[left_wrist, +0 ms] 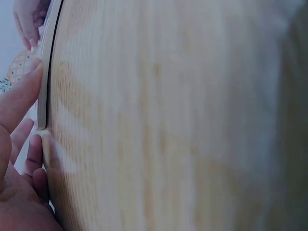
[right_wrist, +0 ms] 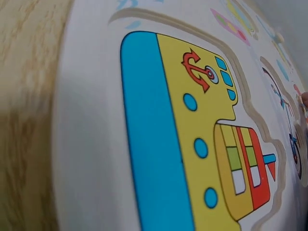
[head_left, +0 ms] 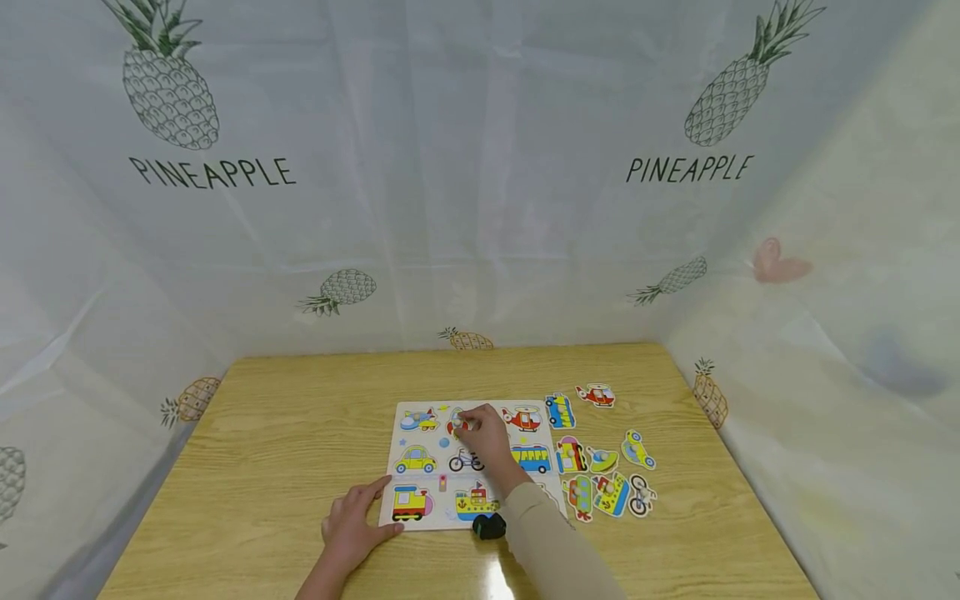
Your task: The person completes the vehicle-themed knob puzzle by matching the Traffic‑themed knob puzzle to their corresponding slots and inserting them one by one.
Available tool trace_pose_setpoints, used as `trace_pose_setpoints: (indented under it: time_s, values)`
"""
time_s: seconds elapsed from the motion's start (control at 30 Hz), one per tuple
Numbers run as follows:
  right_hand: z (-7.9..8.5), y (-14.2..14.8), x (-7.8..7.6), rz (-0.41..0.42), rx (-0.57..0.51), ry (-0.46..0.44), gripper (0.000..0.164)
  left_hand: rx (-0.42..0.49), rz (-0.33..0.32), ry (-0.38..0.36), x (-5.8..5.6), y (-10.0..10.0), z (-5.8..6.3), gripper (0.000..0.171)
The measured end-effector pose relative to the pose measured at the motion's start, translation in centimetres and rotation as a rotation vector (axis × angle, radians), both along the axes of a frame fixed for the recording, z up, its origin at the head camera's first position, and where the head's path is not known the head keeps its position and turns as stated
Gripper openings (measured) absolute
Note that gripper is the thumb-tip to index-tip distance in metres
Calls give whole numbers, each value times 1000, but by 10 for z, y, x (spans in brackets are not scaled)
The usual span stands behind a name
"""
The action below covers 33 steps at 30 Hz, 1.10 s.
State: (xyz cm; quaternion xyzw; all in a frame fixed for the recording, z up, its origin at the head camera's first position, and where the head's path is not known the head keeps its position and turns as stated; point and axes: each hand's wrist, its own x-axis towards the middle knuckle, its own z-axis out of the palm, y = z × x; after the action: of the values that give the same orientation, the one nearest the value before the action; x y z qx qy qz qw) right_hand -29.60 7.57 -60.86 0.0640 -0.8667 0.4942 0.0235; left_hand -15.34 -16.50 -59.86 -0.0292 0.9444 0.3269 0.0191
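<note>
A wooden peg puzzle board [head_left: 465, 406] with printed vehicles lies on the table. My right hand [head_left: 487, 442] reaches over its far middle recess. Thumb and index finger pinch a small puzzle piece [head_left: 453, 422] with red and green on it; the fingers partly hide it. Beside the board's left edge, my left hand [head_left: 351, 521] has its fingers spread, with fingertips touching the edge; the left wrist view shows this hand [left_wrist: 19, 159] from close by. A printed boat [right_wrist: 187, 125] fills much of the right wrist view. An airplane [head_left: 417, 420] occupies the far left recess.
Several loose pieces lie right of the board, among them a helicopter [head_left: 597, 396], a bus [head_left: 559, 411], a train [head_left: 571, 454], a car [head_left: 638, 450], a boat [head_left: 611, 495] and a bicycle [head_left: 641, 497]. A pineapple-print curtain [head_left: 465, 208] surrounds the wooden table [head_left: 300, 417].
</note>
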Motion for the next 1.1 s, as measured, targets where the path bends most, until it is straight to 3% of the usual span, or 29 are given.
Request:
trace_pose_setpoints:
  time_s: [0.27, 0.6, 0.87, 1.1]
  values:
    - [2, 3, 1, 33, 22, -1, 32, 12, -15, 12, -1, 0, 1, 81]
    - [11, 6, 6, 108, 58, -92, 45, 4, -30, 2, -2, -2, 0, 82]
    - [22, 25, 19, 186, -83, -179, 39, -13, -25, -3, 1, -3, 3, 81]
    - [42, 64, 35, 255, -165, -159, 38, -13, -27, -6, 1, -2, 4, 83]
